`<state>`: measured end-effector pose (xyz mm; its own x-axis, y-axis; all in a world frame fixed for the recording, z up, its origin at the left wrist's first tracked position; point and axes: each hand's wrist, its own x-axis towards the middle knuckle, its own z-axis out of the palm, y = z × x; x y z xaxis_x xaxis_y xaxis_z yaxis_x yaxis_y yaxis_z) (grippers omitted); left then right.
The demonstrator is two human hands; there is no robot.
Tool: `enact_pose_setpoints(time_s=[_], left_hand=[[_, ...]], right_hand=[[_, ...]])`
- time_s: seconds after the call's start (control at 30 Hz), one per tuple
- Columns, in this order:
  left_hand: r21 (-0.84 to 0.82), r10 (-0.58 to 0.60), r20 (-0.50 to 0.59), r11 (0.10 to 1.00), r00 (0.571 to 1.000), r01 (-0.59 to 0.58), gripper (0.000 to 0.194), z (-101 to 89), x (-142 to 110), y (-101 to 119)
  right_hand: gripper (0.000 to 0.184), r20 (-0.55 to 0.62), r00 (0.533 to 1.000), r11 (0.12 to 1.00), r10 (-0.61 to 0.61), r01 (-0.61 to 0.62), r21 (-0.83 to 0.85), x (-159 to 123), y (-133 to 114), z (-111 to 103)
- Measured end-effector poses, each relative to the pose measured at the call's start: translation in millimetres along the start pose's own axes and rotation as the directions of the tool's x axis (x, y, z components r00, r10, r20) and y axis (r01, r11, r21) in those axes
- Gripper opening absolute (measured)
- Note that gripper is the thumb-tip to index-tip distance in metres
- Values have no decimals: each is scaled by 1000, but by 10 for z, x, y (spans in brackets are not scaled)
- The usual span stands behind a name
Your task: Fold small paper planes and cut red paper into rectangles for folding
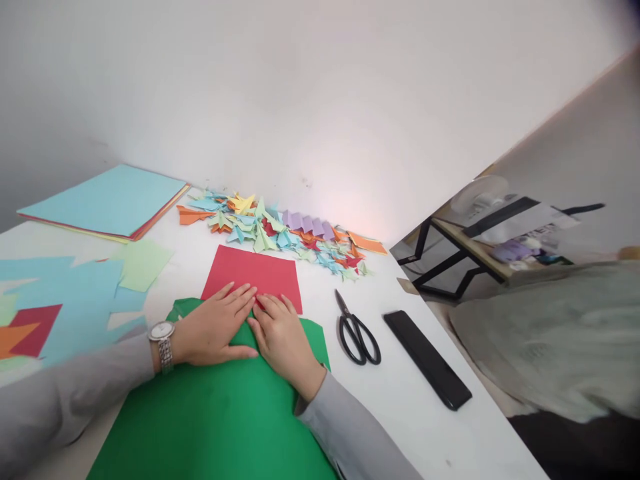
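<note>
A red sheet of paper (253, 269) lies on the white table, its near part under my hands. My left hand (213, 329), with a watch (163, 337) on the wrist, rests flat on it with fingers stretched out. Beside it, fingertips almost meeting, my right hand (281, 339) presses on the red sheet with slightly bent, spread fingers. Neither hand grasps anything that I can see. Beneath both hands is a large green sheet (215, 420), which bulges up toward me. Whether the red sheet's near edge is folded is hidden.
To the right are black-handled scissors (356, 330) and a long black case (427, 360). Along the wall lies a pile of folded paper pieces (265, 223). A stack of coloured sheets (107, 200) and scattered paper cuttings (75, 300) lie left. A person's clothing (555, 340) shows at right.
</note>
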<state>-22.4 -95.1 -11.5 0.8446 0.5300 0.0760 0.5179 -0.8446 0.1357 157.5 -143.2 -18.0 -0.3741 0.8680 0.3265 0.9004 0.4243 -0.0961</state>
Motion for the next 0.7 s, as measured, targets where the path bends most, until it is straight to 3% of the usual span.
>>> enact_pose_setpoints(time_s=[0.2,0.33,0.53,0.7], left_hand=[[-29,70,20,997,997,-70,80,-6,-70,-152],[-76,67,11,995,998,-66,73,-36,-103,-248],[-197,134,-48,970,990,-140,39,-122,-129,-453],[-229,85,-115,967,990,-109,36,-126,-257,-581]], right_hand=[[25,-156,987,1000,-21,19,-16,32,101,21],[27,-171,984,999,46,-44,14,-40,224,-25],[27,-178,980,996,84,-87,-8,-292,582,-100],[30,-174,982,998,67,-66,12,-358,662,-114]])
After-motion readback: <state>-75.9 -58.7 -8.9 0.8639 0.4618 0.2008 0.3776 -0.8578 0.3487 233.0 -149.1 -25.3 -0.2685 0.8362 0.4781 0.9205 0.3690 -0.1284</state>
